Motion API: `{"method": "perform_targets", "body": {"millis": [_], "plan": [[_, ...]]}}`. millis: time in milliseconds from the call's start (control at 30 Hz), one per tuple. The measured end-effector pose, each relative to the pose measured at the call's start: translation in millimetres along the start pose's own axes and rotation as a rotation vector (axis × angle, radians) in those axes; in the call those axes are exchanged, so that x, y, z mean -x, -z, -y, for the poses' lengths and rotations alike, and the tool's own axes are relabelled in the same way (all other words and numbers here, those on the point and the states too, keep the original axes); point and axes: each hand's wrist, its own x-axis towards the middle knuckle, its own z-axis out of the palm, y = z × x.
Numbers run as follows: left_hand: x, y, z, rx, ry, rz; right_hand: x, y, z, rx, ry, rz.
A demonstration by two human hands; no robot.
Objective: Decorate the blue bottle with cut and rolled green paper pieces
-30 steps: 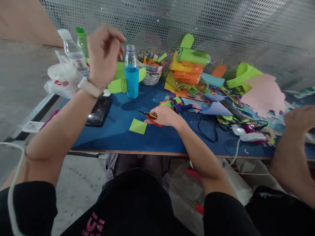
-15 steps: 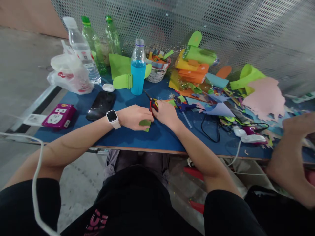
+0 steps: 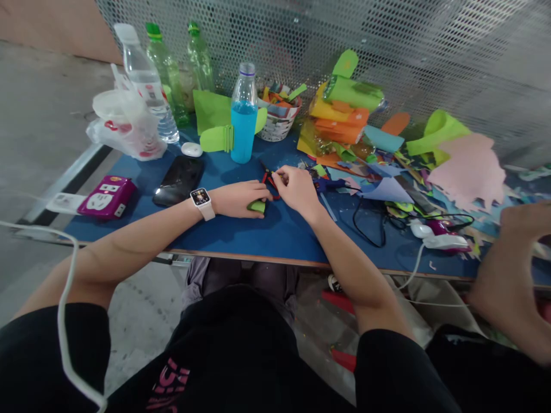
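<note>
My left hand (image 3: pixel 243 199), with a white watch on its wrist, is closed around a small folded green piece (image 3: pixel 257 206), apparently paper or felt, held low over the blue table. Just past its fingertips lies a red-handled tool (image 3: pixel 267 181) with a dark tip, like small pliers; its other end is hidden by my fingers. My right hand (image 3: pixel 293 187) is beside the tool with its fingers curled in a pinch, and what they hold cannot be made out. Behind both hands stands a bottle of blue liquid (image 3: pixel 243 129) with green flaps at its sides.
A black phone-like slab (image 3: pixel 179 180), white case (image 3: pixel 191 149) and purple power socket (image 3: pixel 107 198) lie left. Bottles and a bagged cup (image 3: pixel 124 129) stand behind. A woven basket (image 3: pixel 275 123), glue gun (image 3: pixel 329 184), cables and paper scraps (image 3: pixel 387 189) fill the right, near another person's arm (image 3: pixel 508 269).
My right hand has risen slightly and drawn its fingers back from the red-handled tool. My left hand still holds the green piece, now more covered. The view has shifted slightly.
</note>
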Motion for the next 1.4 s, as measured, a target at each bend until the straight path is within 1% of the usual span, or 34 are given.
{"method": "perform_targets", "body": {"millis": [167,233,333,433,500,567,700,833,1000,1133,1233,1400], "plan": [[1,1.5,4,0.012,0.039,-0.064,-1,2,-5,-0.127,0.011,-0.032],[0,2.1,4,0.028,0.087,-0.121,0,1,-5,-0.183,0.032,-0.022],[0,3.1,5,0.074,0.191,-0.234,1,1,-2,-0.269,0.079,0.002],[0,2.7,6,0.108,0.275,-0.333,3,-1,2,-0.333,0.097,-0.024],[0,0.9,7,0.115,0.292,-0.378,4,-3,6,-0.391,0.105,-0.036],[-1,-2.1,7,0.123,0.276,-0.411,5,-7,10,-0.448,0.126,-0.011],[-4,-7.8,6,0.118,0.237,-0.457,5,-19,14,-0.462,0.158,0.043],[-3,-6.6,3,0.131,0.26,-0.475,4,-27,14,-0.427,0.147,0.051],[-2,0.7,1,0.276,0.326,-0.531,5,-19,11,-0.469,0.096,0.031],[-4,1.9,4,0.352,0.398,-0.591,5,-16,6,-0.534,0.123,-0.01],[-6,0.9,6,0.411,0.418,-0.647,3,-18,2,-0.559,0.126,-0.039],[-7,0.9,3,0.479,0.423,-0.658,2,-19,-2,-0.617,0.151,-0.055]]}}
